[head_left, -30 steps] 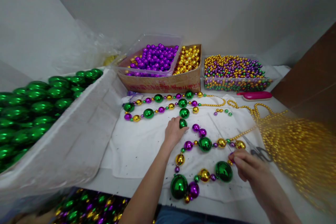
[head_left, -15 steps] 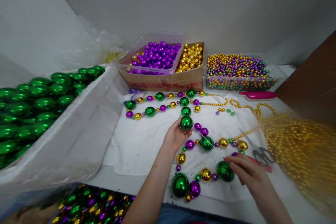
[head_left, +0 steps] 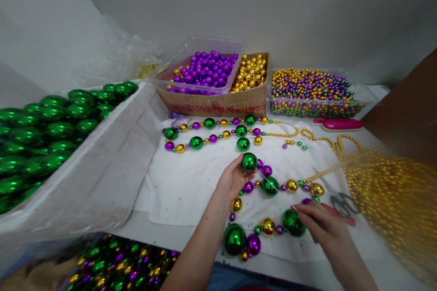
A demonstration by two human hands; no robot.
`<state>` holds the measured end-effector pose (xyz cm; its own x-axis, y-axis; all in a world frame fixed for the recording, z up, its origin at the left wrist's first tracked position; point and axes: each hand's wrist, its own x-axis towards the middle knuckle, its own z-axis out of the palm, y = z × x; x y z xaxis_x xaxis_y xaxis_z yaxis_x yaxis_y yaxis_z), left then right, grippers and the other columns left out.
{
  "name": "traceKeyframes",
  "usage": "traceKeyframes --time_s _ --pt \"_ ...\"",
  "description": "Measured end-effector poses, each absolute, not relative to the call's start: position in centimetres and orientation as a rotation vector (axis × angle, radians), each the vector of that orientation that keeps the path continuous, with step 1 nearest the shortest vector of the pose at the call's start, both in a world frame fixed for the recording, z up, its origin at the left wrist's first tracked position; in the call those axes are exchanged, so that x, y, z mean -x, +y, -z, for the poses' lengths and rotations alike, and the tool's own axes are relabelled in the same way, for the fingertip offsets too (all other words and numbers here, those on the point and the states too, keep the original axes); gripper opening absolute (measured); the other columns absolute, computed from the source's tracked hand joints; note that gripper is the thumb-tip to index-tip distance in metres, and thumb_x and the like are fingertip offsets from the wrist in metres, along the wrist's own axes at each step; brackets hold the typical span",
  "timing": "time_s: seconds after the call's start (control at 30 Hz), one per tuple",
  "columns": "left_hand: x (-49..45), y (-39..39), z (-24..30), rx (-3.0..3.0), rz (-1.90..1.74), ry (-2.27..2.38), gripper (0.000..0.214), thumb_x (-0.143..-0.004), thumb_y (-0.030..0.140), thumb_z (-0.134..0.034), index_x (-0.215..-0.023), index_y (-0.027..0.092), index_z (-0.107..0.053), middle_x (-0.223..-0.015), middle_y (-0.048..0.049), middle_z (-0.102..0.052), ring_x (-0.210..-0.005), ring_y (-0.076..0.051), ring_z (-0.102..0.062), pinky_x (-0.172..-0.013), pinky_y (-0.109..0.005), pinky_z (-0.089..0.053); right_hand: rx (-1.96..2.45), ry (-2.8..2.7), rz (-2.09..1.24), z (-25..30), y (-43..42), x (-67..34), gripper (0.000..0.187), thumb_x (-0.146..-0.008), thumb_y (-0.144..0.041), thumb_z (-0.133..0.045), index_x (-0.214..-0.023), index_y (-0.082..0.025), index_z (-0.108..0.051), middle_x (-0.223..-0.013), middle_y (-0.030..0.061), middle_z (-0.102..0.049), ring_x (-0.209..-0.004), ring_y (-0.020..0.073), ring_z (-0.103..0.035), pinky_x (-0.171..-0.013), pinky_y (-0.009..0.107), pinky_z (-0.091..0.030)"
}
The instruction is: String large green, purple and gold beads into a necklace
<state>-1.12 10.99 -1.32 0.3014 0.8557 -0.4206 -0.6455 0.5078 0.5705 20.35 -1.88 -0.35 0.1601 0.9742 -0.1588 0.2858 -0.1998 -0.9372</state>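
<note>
My left hand [head_left: 232, 178] has its grip clamped on a green bead [head_left: 249, 162] mid-surface, just above the white cloth [head_left: 191, 186]. Right hand [head_left: 322, 227] pinches a thin needle [head_left: 276, 190] near the bead string [head_left: 269, 185].

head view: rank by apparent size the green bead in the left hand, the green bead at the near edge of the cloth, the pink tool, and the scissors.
1. pink tool
2. scissors
3. near-edge green bead, though nearness to the camera inflates it
4. green bead in the left hand
</note>
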Motion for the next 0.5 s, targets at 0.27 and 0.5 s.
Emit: traceKeyframes --time_s 0.27,0.5 --pt "0.6 9.3 1.3 -0.495 -1.019 0.585 0.036 -0.081 0.03 -0.065 -0.115 0.019 -0.06 -0.104 -0.0071 -0.064 -0.087 -0.017 -0.06 -0.078 -0.031 -0.049 1.621 -1.222 -1.109 1.8 -2.1 -20.3 0.034 -0.08 -0.048 -0.058 -0.096 -0.022 -0.074 -0.08 0.0045 -0.055 -0.066 0.017 -0.05 -0.049 0.025 -0.035" --pt "0.4 8.7 1.1 -0.574 -0.965 0.535 0.042 -0.083 0.031 -0.064 -0.122 0.02 -0.056 -0.106 -0.0084 -0.061 -0.093 -0.018 -0.057 -0.079 -0.031 -0.048 1.619 -1.293 -1.065 3.6 -1.9 -21.4 0.032 -0.079 -0.048 -0.059 -0.095 -0.025 -0.075 -0.081 0.0037 -0.06 -0.061 0.0157 -0.049 -0.051 0.026 -0.037"
